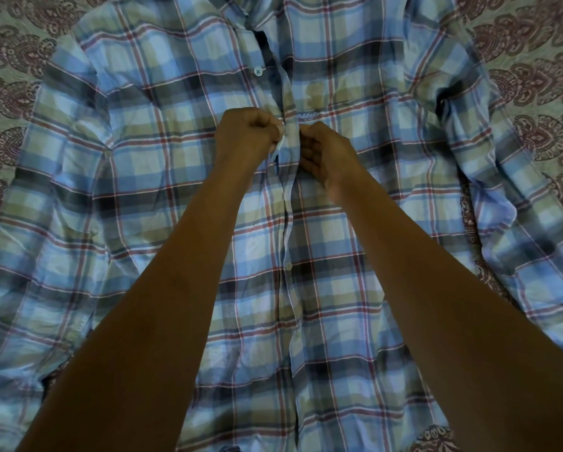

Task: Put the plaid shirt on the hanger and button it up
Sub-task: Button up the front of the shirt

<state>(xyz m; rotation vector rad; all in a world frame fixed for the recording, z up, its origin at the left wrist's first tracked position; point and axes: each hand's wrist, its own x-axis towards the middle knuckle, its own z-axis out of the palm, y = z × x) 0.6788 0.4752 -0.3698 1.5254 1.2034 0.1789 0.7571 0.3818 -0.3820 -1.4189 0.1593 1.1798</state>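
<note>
Head view: the plaid shirt (162, 177) lies spread front-up on the patterned bedspread (541, 76), closed below my hands. My left hand (246, 133) pinches the button-side edge and my right hand (327, 151) grips the buttonhole strip at chest height. To seat this one cleanly, I judge I should keep the hole taut, tip the button edgewise through, then move up to the open button (257, 70) above.

A home, likely a bedroom: a quilted pale-green bedspread (534, 34) with maroon paisley motifs covers the surface on which the plaid shirt (136, 164) lies spread.
</note>
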